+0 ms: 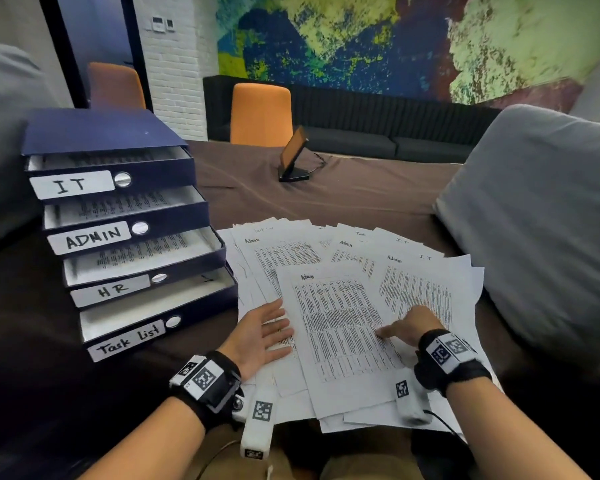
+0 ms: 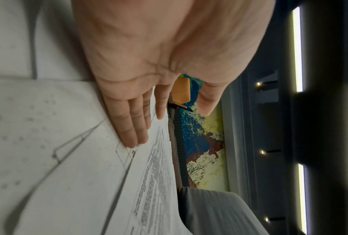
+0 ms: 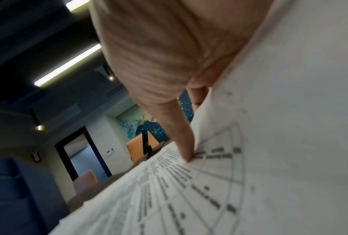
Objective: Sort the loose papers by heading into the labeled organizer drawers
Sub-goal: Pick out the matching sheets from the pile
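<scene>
Support is a table under a dark brown cloth (image 1: 343, 195), slightly creased. On it at left stands a dark blue four-drawer organizer (image 1: 118, 216), drawers pulled partly out and labelled IT, ADMIN, HR, Task list. Just beside it, front centre, lies a fanned spread of loose papers (image 1: 347, 306), overlapping. Farther back, well apart from them, stands a small tilted screen on a stand (image 1: 293, 155).

Loose printed papers (image 1: 347, 306) fanned out overlapping at about 5 o'clock, one headed Admin on top, with the navy organizer (image 1: 118, 216) at 9 o'clock, its four labeled drawers all pulled partway open.
</scene>
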`<state>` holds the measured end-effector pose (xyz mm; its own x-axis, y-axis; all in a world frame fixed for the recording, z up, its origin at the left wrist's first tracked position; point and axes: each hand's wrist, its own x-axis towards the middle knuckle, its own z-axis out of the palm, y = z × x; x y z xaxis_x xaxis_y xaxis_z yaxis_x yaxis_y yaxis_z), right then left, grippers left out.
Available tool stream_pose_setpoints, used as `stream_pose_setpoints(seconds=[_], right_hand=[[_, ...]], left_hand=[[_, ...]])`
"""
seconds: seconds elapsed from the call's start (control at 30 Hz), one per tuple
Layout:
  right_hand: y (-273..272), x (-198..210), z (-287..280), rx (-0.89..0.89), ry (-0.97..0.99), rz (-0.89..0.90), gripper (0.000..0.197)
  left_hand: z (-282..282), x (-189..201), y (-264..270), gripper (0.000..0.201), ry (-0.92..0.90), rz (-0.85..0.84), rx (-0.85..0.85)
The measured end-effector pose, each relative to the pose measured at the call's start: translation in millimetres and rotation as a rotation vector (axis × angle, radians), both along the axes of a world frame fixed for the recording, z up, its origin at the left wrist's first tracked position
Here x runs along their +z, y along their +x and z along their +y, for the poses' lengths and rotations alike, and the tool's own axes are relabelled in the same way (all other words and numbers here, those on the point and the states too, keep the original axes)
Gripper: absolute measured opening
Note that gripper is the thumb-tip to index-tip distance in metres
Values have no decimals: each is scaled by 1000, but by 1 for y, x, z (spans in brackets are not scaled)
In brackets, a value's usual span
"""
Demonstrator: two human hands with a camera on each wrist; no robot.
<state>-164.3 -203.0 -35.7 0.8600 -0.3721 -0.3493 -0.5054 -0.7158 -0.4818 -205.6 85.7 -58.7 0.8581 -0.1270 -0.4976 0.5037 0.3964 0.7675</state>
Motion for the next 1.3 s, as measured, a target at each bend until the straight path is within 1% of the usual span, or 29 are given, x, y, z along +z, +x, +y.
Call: stream_pose_setpoints(seconds=[0.07, 0.13, 0.17, 0.2, 0.27, 0.33, 0.37, 0.43, 0.53, 0.57, 0.63, 0.7, 0.73, 0.77, 0.8, 0.83, 0.9, 0.93, 0.97, 1.0, 1.03, 1.13, 1.17, 1.2, 1.23, 1.3], right_hand=[[-2, -6, 0, 4, 20, -24, 32], [-7, -10, 1, 8, 110, -86, 14], [-10, -12, 1, 2, 193, -124, 11], [-15, -14, 1, -20, 281, -166, 13], [-28, -15, 4, -93, 482, -244, 13], [-42, -10, 11, -157, 711, -277, 11], [-49, -6, 15, -158, 795, -276, 11], [-56, -1, 22, -83, 841, -275, 11], [-57, 0, 34, 78, 767, -292, 17], [-57, 0, 38, 116, 746, -283, 18], [-55, 1, 42, 155, 692, -302, 23], [-46, -2, 42, 155, 572, -385, 22], [-41, -4, 39, 151, 439, -420, 19], [-37, -4, 36, 153, 258, -428, 21], [-33, -6, 32, 157, 89, -397, 29], [-31, -7, 29, 163, -22, -332, 43], [-28, -13, 24, 225, -140, -136, 81], [-26, -16, 22, 269, -182, -55, 95], [-27, -19, 23, 301, -220, -11, 102], [-27, -21, 23, 321, -251, -5, 101], [-29, -19, 24, 336, -276, -14, 94], [-35, -11, 27, 366, -345, -86, 59], [-38, -8, 27, 370, -366, -101, 50], [-40, -6, 26, 380, -384, -110, 47], [-41, -6, 24, 392, -386, -106, 48], [-41, -8, 18, 407, -344, -79, 54]], left_hand=[[-1, -2, 0, 43, 28, -12, 15], [0, -3, 0, 38, 79, -41, 39], [1, -4, 0, 38, 115, -64, 50], [2, -6, 1, 41, 154, -86, 59], [5, -8, 0, 55, 208, -119, 71], [8, -10, 1, 71, 211, -137, 71], [9, -11, 2, 75, 199, -139, 61], [10, -11, 3, 72, 149, -131, -5], [12, -10, 3, 46, -32, -71, -109], [15, -10, 3, 41, -50, -52, -114], [22, -13, 7, 36, 35, -34, -81], [29, -16, 11, 32, 189, -28, -9], [33, -19, 12, 30, 268, -32, 29], [37, -21, 13, 28, 342, -33, 54], [41, -24, 13, 27, 394, -34, 65], [45, -26, 13, 26, 429, -32, 62], [49, -27, 12, 26, 476, -35, 38], [50, -27, 12, 26, 499, -45, 27], [50, -27, 13, 26, 519, -55, 16], [49, -26, 12, 25, 536, -66, 8], [49, -25, 12, 24, 549, -74, 0], [49, -23, 11, 23, 554, -74, -15], [50, -24, 11, 23, 547, -72, -20], [50, -23, 11, 23, 539, -71, -22], [50, -24, 12, 22, 532, -71, -21], [50, -23, 11, 22, 523, -72, -22]])
